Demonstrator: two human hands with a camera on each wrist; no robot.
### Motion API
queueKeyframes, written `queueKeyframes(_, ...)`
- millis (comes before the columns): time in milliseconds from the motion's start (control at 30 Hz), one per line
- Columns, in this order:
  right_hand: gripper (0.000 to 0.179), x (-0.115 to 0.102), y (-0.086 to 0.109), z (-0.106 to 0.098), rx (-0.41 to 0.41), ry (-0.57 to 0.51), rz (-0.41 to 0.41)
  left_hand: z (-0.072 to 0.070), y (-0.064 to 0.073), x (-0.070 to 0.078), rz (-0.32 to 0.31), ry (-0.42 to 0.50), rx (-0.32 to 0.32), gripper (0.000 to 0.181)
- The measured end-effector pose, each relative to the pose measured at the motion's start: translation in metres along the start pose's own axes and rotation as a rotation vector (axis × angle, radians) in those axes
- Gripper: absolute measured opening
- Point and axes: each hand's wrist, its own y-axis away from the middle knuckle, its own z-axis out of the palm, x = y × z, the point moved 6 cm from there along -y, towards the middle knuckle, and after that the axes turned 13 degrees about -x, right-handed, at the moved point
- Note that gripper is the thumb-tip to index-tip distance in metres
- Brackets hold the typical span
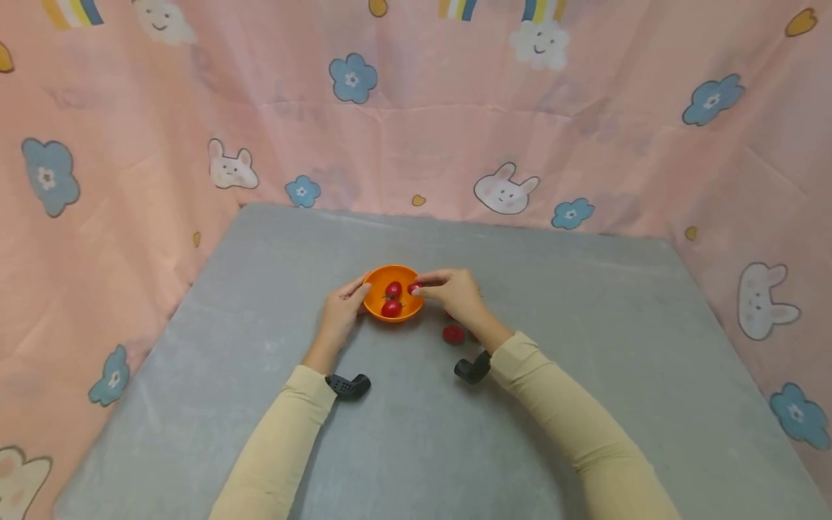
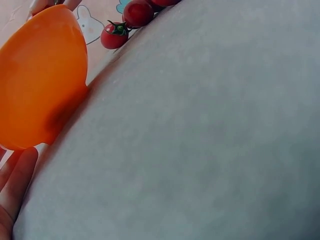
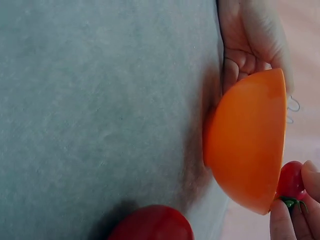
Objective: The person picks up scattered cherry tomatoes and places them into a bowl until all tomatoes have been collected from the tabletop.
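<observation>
Grey table (image 1: 403, 433), tomato (image 3: 291, 179) pinched

My right hand (image 1: 458, 292) clamps it thumb-to-fingers at the orange bowl's (image 3: 248, 142) three o'clock rim; my left hand (image 1: 339, 312) grips nine o'clock. A slack pinch could drop it outside, near the loose tomato (image 1: 453, 334) at four o'clock; a bump could spill the two tomatoes (image 1: 393, 289) inside.

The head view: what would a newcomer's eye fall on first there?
Most likely the bright orange bowl near the picture's centre, with two red tomatoes inside and the person's left grip holding its left side. At its right rim, the right grip pinches another tomato. Behind them hangs pink cloth, printed with white rabbits and blue flowers.
</observation>
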Motion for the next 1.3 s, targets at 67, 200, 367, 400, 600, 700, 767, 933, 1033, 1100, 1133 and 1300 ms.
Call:
queueKeyframes(67,0.029,-0.001,-0.002,0.002,0.009,0.009,-0.008,0.000,0.000,0.000,0.005,0.007,0.005,0.042)
queueKeyframes(200,0.027,-0.007,-0.006,0.006,0.027,0.041,-0.044,0.000,0.000,-0.002,0.016,0.011,0.005,0.042)
queueKeyframes(367,0.028,-0.013,-0.010,0.014,0.024,0.084,-0.054,0.000,0.001,-0.003,0.016,0.013,0.004,0.042)
queueKeyframes(400,0.028,-0.014,-0.011,0.015,0.023,0.088,-0.055,0.000,0.001,-0.003,0.018,0.018,0.004,0.042)
queueKeyframes(600,0.026,-0.015,-0.015,0.022,0.006,0.117,-0.062,0.001,0.002,-0.002,0.016,0.014,0.002,0.042)
queueKeyframes(700,0.026,-0.015,-0.017,0.024,-0.002,0.128,-0.057,0.001,0.003,-0.001,0.009,-0.004,0.004,0.042)
queueKeyframes(767,0.026,-0.016,-0.018,0.026,-0.006,0.131,-0.061,0.002,0.002,0.000,0.011,-0.013,0.004,0.042)
queueKeyframes(933,0.028,-0.019,-0.020,0.030,-0.031,0.176,-0.068,0.002,0.001,0.000,0.012,-0.011,-0.004,0.043)
queueKeyframes(1033,0.028,-0.021,-0.022,0.036,-0.058,0.223,-0.077,0.001,0.001,-0.001,0.001,-0.020,-0.011,0.044)
queueKeyframes(1100,0.028,-0.023,-0.023,0.039,-0.071,0.260,-0.093,0.001,0.001,-0.001,-0.002,-0.024,-0.015,0.044)
queueKeyframes(1133,0.028,-0.024,-0.024,0.041,-0.075,0.278,-0.101,0.001,0.001,-0.001,-0.001,-0.026,-0.019,0.044)
queueKeyframes(1300,0.027,-0.029,-0.025,0.047,-0.073,0.374,-0.146,0.000,0.001,-0.001,0.016,-0.011,-0.021,0.044)
